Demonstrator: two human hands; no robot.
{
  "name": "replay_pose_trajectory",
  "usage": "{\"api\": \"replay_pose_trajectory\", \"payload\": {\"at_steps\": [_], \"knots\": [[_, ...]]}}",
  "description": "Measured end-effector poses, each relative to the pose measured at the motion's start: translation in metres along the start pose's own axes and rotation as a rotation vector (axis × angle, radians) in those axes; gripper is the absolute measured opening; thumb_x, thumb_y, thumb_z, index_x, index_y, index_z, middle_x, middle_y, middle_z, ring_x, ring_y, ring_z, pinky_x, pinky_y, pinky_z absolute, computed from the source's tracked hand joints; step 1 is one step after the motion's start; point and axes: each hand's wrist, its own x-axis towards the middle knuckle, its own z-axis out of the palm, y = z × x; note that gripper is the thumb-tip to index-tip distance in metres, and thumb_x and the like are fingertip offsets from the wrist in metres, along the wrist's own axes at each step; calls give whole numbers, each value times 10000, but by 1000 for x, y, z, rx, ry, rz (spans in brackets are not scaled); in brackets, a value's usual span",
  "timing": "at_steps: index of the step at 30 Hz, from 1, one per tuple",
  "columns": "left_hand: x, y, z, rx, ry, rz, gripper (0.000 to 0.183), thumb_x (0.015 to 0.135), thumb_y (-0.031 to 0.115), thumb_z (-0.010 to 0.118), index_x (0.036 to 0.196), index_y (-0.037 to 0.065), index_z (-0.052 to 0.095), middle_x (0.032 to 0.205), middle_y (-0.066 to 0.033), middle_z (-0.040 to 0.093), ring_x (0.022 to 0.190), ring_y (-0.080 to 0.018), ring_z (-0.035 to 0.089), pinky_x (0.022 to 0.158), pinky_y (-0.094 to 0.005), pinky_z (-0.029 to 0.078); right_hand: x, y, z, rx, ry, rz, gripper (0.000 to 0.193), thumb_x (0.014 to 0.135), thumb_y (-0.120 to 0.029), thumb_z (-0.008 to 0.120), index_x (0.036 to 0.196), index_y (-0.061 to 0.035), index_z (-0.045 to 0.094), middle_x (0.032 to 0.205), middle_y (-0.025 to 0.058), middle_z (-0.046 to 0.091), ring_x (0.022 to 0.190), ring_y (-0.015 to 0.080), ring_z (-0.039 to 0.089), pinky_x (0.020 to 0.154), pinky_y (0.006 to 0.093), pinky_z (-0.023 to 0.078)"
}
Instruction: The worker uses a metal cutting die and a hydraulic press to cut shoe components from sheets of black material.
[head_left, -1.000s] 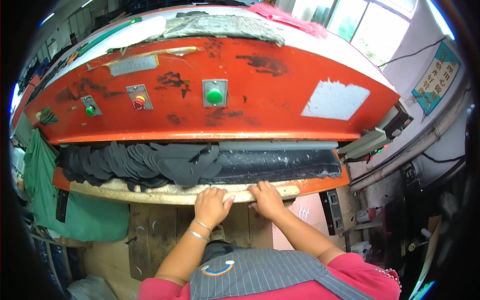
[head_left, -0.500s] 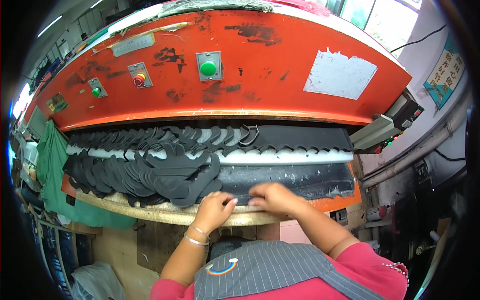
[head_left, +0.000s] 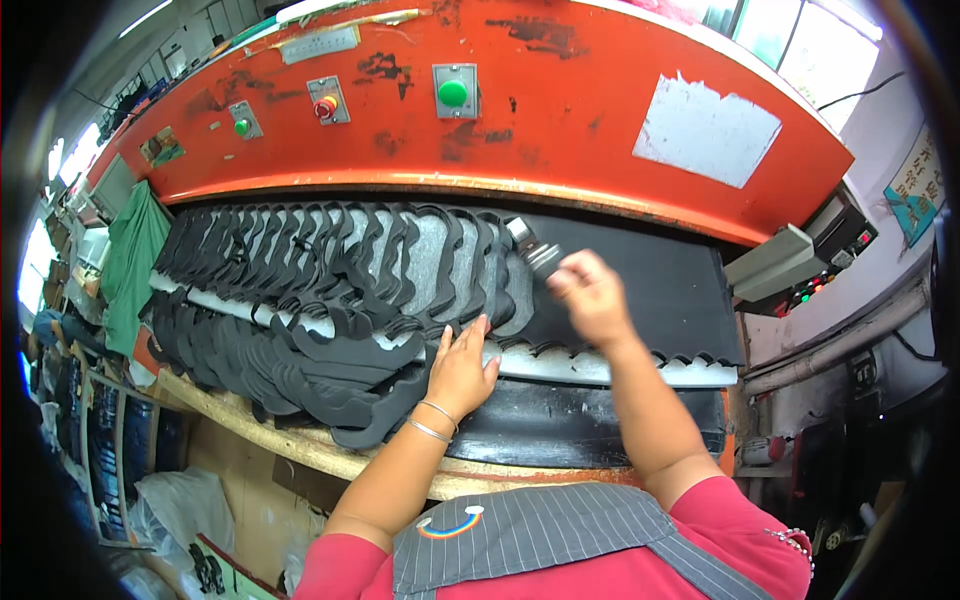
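Observation:
A black foam sheet (head_left: 660, 290) with a scalloped near edge lies on a pale layer (head_left: 560, 365) under the red press (head_left: 560, 130). Its left part is cut into a row of wavy strips with grey gaps between them. My left hand (head_left: 460, 370) rests, fingers stretched out, at the near edge of the cut strips. In my right hand (head_left: 597, 305), fingers closed, is one end of a metal-edged cutting die (head_left: 535, 250), held tilted beside the last cut. Blur hides its exact shape. Loose curved black foam pieces (head_left: 330, 375) are heaped at the near left.
A dark smooth pad (head_left: 560, 420) and a worn wooden edge (head_left: 230, 415) lie nearest me. The press front carries a large green button (head_left: 453, 93) and a red one (head_left: 325, 107). A control box with lights (head_left: 810, 290) stands at the right; green cloth (head_left: 140, 260) hangs left.
The foam sheet and its cut strips now show farther out from under the press. Both hands have moved forward: the left onto the strips' edge, the right up to the die, now tilted.

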Motion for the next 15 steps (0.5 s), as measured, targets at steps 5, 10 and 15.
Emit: {"api": "replay_pose_trajectory", "payload": {"at_steps": [5,10,15], "knots": [[-7,27,-3,-52,122,102,803,856,407,632,1429,-34,283,1435,-231,385,1382,-349,306,1143,-506,149,-45,-16,-25,278,-14,-43,121,852,-67,665,937,-31,587,897,2,596,808,89,553,747,260,474],[-13,88,16,-536,320,484,736,844,518,633,1353,35,411,1353,-167,472,1374,-406,274,1124,-545,112,-117,-29,-10,420,-99,-40,125,853,-61,676,902,-25,568,907,26,612,825,77,548,741,256,470],[-54,114,3,-1003,273,273,393,904,408,626,1031,40,578,1057,-65,639,1297,-356,432,1127,-521,133,-155,-50,-14,732,-224,138,218,905,-124,632,999,-27,461,1032,155,656,935,216,647,626,331,586]]}}
